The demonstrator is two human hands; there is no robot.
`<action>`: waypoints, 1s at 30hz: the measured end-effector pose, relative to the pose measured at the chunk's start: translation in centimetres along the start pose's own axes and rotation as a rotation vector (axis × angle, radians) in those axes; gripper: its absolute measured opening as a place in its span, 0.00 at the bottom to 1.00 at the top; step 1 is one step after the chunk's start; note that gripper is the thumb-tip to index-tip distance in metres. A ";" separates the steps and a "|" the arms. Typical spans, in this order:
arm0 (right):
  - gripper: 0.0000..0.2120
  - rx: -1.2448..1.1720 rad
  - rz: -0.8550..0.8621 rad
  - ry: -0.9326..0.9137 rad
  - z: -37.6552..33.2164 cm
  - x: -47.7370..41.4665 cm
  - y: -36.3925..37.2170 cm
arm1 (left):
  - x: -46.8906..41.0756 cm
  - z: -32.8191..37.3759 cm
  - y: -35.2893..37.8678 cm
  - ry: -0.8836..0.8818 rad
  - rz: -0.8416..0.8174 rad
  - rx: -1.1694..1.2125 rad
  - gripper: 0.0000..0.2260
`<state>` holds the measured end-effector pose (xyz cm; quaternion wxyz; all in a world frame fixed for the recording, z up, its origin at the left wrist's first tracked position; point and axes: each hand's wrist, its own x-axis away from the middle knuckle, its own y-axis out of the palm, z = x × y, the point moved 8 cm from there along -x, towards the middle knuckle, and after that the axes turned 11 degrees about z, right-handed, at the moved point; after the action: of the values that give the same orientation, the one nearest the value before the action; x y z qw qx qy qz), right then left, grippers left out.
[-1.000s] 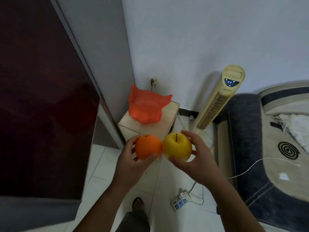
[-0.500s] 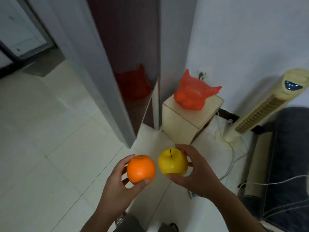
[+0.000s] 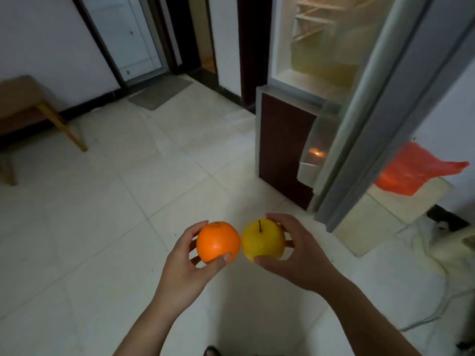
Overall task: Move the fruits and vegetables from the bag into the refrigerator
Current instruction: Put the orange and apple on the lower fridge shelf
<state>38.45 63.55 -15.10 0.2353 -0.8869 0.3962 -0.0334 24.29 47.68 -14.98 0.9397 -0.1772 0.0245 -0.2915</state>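
Head view, looking down at both hands over a pale tiled floor (image 3: 102, 201). The left hand (image 3: 189, 265) grips an orange (image 3: 218, 241), thumb below and fingers curled behind it. The right hand (image 3: 299, 255) grips a yellow apple (image 3: 263, 244), stem up, thumb at its lower edge and fingers wrapped round its far side. The two fruits are held side by side in front of the body, so close that contact between them cannot be judged.

Upper right: the refrigerator (image 3: 282, 150), its upper compartment (image 3: 323, 47) open and lit, shelves visible; the lower dark red panel is shut. The open grey door (image 3: 385, 111) slants toward the viewer, with a door bin (image 3: 317, 152) on its inner face.

Right of the door: the red-orange bag (image 3: 411, 173) rests on a small light wooden stand (image 3: 403, 204), well apart from the hands. Its contents are not visible.

Far left: a wooden bench (image 3: 28, 104). Upper centre: a grey mat (image 3: 160, 92) before a doorway.
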 end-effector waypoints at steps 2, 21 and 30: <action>0.37 -0.012 -0.014 -0.021 -1.9 -2.0 4.0 | -2.2 -0.8 -3.8 0.015 0.031 -0.020 0.31; 0.39 0.053 0.234 0.080 -2.7 -27.0 5.9 | -32.2 4.3 -0.5 0.179 -0.082 -0.047 0.32; 0.40 0.112 0.408 0.072 -1.3 -39.4 -1.3 | -45.9 12.0 8.8 0.319 -0.241 -0.016 0.34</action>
<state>12.06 92.03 -8.35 0.2720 -0.7719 0.5733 -0.0387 -7.17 83.81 -9.43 0.8807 -0.1380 0.1541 -0.4262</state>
